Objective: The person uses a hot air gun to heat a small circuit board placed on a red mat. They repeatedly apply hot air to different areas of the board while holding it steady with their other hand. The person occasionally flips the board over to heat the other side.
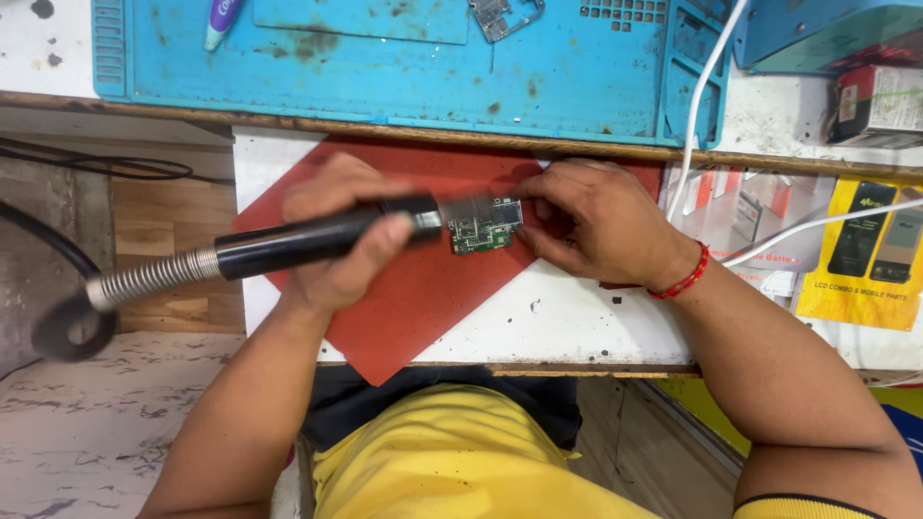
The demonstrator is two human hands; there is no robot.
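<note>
Currently, the left hand [332, 235] is closed around a black hot-air handpiece [317, 238], whose metal nozzle lies over a small green circuit board [484, 231]. The right hand [591, 223] pinches the board's right edge with its fingertips. The board rests on a red mat [423, 288] set on a white shelf [567, 322] below the bench edge. A coiled metal hose [149, 277] runs leftward from the handpiece.

At far right, a yellow rectangular package [860, 255] printed with dark phone shapes lies flat, partly crossed by a white cable [817, 223]. Beside it lie pale cartons with red panels [745, 202]. A red and white box [880, 104] sits above them. A blue work mat [404, 72] covers the bench, carrying a second bare board [505, 14] and a purple-tipped tube [221, 21]. A red thread bracelet [685, 277] circles the right wrist.
</note>
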